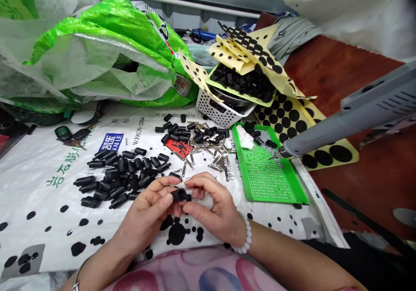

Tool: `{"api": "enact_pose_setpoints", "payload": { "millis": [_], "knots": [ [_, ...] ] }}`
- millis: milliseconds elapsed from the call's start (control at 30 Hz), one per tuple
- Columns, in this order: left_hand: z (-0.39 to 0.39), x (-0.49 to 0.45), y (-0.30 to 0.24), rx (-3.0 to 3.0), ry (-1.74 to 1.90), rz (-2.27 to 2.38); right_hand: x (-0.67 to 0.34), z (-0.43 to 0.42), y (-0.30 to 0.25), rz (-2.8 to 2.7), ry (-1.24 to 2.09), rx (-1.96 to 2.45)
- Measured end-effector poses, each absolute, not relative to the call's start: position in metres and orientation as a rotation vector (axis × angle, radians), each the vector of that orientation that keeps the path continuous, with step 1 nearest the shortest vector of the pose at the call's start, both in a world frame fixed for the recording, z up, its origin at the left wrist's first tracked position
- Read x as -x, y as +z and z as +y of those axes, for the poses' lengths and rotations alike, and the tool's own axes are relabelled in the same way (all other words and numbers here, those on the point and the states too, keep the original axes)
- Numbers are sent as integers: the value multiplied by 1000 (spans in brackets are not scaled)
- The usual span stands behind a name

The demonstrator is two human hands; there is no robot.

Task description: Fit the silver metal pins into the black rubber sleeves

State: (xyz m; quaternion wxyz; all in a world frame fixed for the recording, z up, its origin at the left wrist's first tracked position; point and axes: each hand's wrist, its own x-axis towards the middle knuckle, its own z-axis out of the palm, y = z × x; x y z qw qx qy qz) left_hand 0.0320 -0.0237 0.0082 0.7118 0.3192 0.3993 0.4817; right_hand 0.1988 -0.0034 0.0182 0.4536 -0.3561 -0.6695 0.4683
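My left hand (146,211) and my right hand (212,204) meet over the near middle of the table, fingers pinched from both sides on one small black plastic sleeve (180,195). Just beyond my left hand lies a heap of assembled black sleeves (120,174). Farther back is a scatter of short black caps (182,131) mixed with small metal pins (212,154). My right wrist wears a white bead bracelet (246,238).
A green perforated tray (266,176) with tiny screws sits right of my hands, a grey electric screwdriver (351,118) pointing into it. A white basket (221,109) holds black parts. Yellow sheets of black round pads (292,118) lie behind. Green plastic bags (97,53) fill the back left.
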Motion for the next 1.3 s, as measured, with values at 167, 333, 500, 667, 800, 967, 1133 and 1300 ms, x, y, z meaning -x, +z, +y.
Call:
{"api": "enact_pose_setpoints", "payload": {
  "millis": [167, 333, 500, 667, 800, 967, 1133, 1300],
  "knots": [
    [-24, -33, 11, -887, 989, 932, -201, -1, 19, -1786, 944, 817],
    [-24, -27, 22, -1479, 1127, 1253, -205, 2, 19, -2055, 780, 971],
    [-18, -27, 30, -1865, 1127, 1286, -200, 1, 19, -2229, 629, 1004],
    [-18, -24, 23, -1780, 1094, 1338, -202, 3, 17, -2178, 659, 975],
    [-20, -23, 19, -1485, 1107, 1413, -204, 2, 13, -2160, 575, 905],
    [-19, -33, 19, -1093, 1081, 1395, -204, -3, 7, -2175, 322, 862],
    [-18, -41, 15, -1040, 1136, 1284, -206, -2, -4, -2111, 355, 826],
    [-22, -40, 9, -1361, 1239, 1309, -209, -2, -10, -1930, 767, 869]
  ]
}}
